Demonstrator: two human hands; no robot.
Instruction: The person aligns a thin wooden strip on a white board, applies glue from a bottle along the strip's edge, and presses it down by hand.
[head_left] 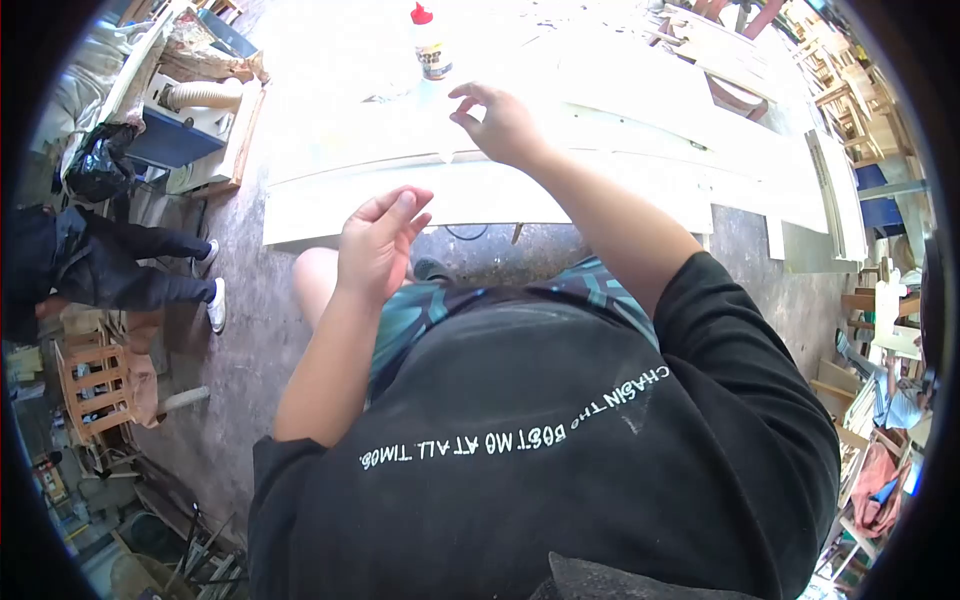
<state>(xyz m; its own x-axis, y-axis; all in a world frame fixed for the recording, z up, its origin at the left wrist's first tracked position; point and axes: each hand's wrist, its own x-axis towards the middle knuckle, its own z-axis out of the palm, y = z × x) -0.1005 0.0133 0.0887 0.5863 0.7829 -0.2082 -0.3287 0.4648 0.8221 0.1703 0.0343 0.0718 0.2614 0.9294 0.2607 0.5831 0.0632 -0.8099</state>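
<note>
My left hand (pixel 382 240) is raised in front of the near edge of the white worktable (pixel 340 200). Its thumb presses against the bent fingers, and anything between them is too small to make out. Over the table, my right hand (pixel 498 122) hangs with thumb and index finger apart and nothing visible between them. A glue bottle (pixel 432 52) with a red cap stands upright on the table, just beyond my right hand and to its left.
Wood scraps (pixel 690 35) lie at the table's far right. A person in dark clothes (pixel 120 255) is at the left, near a wooden chair (pixel 95 388). Another person (pixel 903 405) is at the far right. A black bag (pixel 103 160) hangs at the upper left.
</note>
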